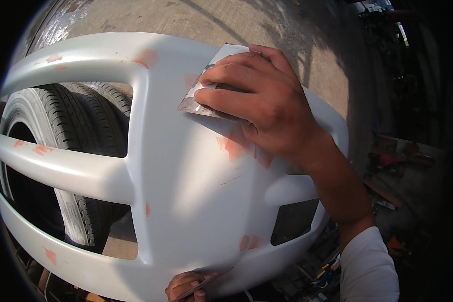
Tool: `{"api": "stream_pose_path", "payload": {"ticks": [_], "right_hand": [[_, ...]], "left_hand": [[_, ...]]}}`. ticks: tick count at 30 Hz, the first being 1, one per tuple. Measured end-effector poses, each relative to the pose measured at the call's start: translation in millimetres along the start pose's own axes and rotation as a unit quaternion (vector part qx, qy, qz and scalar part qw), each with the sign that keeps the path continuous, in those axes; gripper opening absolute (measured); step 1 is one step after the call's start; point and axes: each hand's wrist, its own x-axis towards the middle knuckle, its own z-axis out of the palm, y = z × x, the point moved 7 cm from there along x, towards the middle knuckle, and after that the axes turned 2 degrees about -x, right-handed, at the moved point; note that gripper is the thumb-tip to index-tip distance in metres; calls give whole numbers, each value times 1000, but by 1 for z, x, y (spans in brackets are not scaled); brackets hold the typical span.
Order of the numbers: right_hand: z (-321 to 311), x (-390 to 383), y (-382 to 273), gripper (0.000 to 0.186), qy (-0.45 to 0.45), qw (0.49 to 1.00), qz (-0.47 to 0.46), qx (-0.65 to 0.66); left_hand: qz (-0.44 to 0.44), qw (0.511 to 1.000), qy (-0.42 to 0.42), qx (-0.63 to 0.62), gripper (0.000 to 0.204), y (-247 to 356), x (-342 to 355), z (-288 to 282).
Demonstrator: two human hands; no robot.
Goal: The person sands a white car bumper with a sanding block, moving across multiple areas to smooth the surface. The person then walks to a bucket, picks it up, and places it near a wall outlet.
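Note:
A white car bumper (186, 176) fills most of the view, marked with pinkish-orange filler patches (233, 146). My right hand (272, 95) grips a thin, grey, stained putty spreader (206, 106) with a straight edge. Fingers lie spread over its face, and it is held flat against or just above the bumper's upper part, near a faint pink patch. At the bumper's near edge, my left hand (186, 286) is closed round a thin flat sheet (211, 278), reddish-brown along its edge. Its kind cannot be made out.
Behind the bumper's left openings stand several tyres (65, 113). A concrete floor (186, 17) stretches beyond the far edge. To the right, in dark shade, lie tools and loose parts (387, 158). The bumper has a dark square opening (293, 221) near my right forearm.

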Motion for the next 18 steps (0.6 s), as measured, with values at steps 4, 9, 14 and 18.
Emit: {"api": "stream_pose_path", "payload": {"ticks": [4, 9, 14, 18], "right_hand": [[15, -6, 1, 27, 32, 999, -6, -3], [0, -8, 0, 23, -61, 998, 5, -6], [-5, 9, 21, 29, -44, 999, -14, -27], [1, 16, 19, 35, -8, 1000, 0, 12]], "left_hand": [[0, 1000, -4, -4, 36, 0, 1, -1], [-3, 1000, -8, 10, 36, -4, 1, -3], [-17, 1000, 16, 14, 36, -2, 0, -2], [-17, 1000, 5, 14, 36, -3, 3, 1]]}}
